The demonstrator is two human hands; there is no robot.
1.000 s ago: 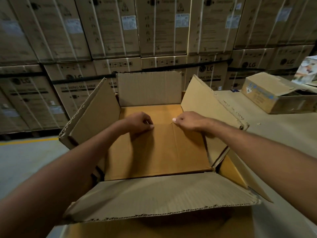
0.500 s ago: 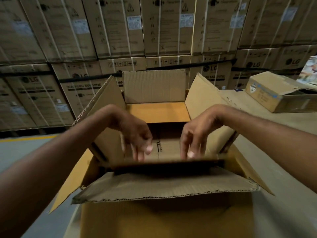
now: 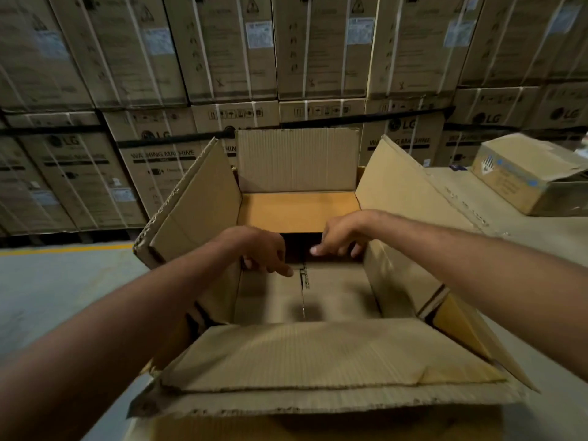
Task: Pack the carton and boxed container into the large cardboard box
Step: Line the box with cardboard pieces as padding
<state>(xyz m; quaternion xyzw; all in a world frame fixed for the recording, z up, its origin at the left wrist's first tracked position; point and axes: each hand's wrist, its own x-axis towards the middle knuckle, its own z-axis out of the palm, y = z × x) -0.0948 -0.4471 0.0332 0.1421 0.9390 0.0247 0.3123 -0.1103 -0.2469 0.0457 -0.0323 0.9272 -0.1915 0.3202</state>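
Large cardboard box (image 3: 296, 160) sitting mouth-up at the left edge of the surface (image 3: 528, 240), 4 flaps splayed out, long axis hard to call. Open room inside, dark gap at the far end. Both forearms reaching in from the near side. Left hand (image 3: 264, 249) palm-down, fingers (image 3: 286, 270) loosely curled, 1 tip touching the bottom seam. Right hand (image 3: 342, 235) over the gap, loosely curled too, gripping nothing.

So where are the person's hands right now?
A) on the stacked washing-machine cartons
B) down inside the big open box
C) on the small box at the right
B: the left hand and right hand both reach down between the open flaps of the large cardboard box.
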